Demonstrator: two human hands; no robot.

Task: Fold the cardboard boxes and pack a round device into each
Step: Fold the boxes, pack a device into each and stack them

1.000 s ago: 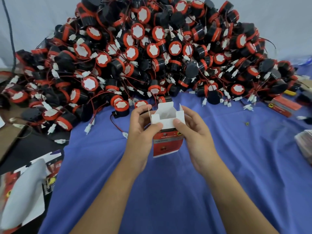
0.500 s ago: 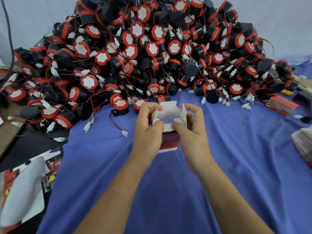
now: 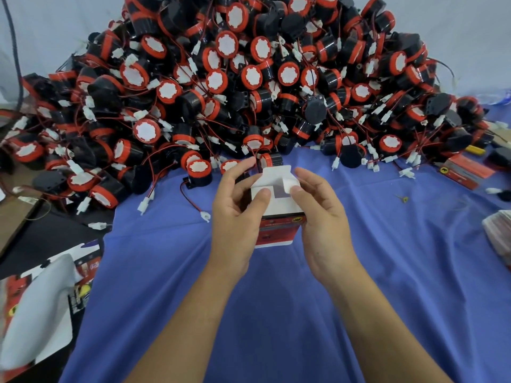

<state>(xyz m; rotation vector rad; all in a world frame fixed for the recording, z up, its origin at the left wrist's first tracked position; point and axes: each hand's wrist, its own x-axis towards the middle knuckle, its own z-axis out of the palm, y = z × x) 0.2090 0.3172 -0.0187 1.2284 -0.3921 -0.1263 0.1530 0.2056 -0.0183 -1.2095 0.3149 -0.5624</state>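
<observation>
A small red and white cardboard box [image 3: 279, 230] is held upright between both hands above the blue cloth. My left hand [image 3: 237, 214] grips its left side, thumb pressing a white flap down. My right hand [image 3: 323, 217] grips the right side, thumb on the other side flap. The white top flap [image 3: 275, 175] still stands up at the back. Behind the box rises a big heap of round black and red devices [image 3: 221, 92] with red wires and white plugs. The nearest device [image 3: 199, 172] lies just left of my left hand.
A blue cloth [image 3: 276, 313] covers the table. Flat red boxes [image 3: 464, 172] lie at the right edge beside a yellow object [image 3: 474, 149]. A stack of flat box blanks [image 3: 497, 233] sits at far right. White and printed sheets [image 3: 38, 308] lie at lower left.
The side flaps that stood open a second ago are now folded inward under my thumbs. The box and both hands have moved slightly away from me, toward the heap.
</observation>
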